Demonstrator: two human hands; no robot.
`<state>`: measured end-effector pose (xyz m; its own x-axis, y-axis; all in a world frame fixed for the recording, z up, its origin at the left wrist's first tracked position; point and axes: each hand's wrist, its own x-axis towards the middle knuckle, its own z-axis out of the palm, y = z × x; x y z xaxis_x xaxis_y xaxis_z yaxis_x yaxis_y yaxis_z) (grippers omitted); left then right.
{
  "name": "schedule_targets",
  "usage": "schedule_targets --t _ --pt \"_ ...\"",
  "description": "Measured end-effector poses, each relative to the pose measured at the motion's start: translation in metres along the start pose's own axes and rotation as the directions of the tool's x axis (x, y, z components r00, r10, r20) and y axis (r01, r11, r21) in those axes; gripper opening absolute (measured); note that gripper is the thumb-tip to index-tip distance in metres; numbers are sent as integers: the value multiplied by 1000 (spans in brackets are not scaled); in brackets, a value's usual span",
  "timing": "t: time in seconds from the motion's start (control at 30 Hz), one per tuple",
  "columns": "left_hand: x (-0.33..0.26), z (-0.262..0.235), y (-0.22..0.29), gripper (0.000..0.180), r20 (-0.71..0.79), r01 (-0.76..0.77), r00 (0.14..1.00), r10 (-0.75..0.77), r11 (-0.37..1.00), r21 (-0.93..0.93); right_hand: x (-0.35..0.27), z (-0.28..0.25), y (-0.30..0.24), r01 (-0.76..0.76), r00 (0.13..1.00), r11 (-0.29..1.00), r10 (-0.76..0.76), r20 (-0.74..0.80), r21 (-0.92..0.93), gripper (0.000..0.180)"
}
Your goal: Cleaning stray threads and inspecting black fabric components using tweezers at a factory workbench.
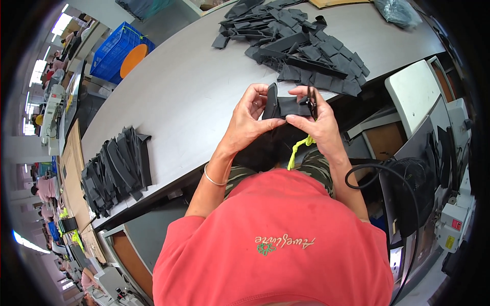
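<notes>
A folded dark grey fabric piece is stretched between my two hands, above the table's near edge. My left hand pinches its left end, where a narrow flap stands up against the fingers. The right end is gripped by my right hand, thumb in front and fingers behind. Tucked in that same hand is a small black tool that looks like thread snips; the fingers partly cover it. A yellow-green cord hangs down below the right hand.
On the pale table, a large pile of dark fabric pieces lies ahead. A row of dark strips sits at the left edge. A plastic bag rests far right; a blue crate stands beyond. Sewing machine parts are at right.
</notes>
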<state>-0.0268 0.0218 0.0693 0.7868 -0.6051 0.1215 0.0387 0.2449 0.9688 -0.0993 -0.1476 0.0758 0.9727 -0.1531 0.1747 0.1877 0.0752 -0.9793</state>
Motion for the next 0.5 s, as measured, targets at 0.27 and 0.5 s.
schedule_targets --t 0.27,0.5 --pt "-3 3 -5 56 69 -29 998 16 983 181 4 -7 8 52 999 920 -54 4 -389 27" --pt "7 -10 -3 54 142 -170 980 141 963 211 1 -8 10 -101 984 913 152 -98 394 3"
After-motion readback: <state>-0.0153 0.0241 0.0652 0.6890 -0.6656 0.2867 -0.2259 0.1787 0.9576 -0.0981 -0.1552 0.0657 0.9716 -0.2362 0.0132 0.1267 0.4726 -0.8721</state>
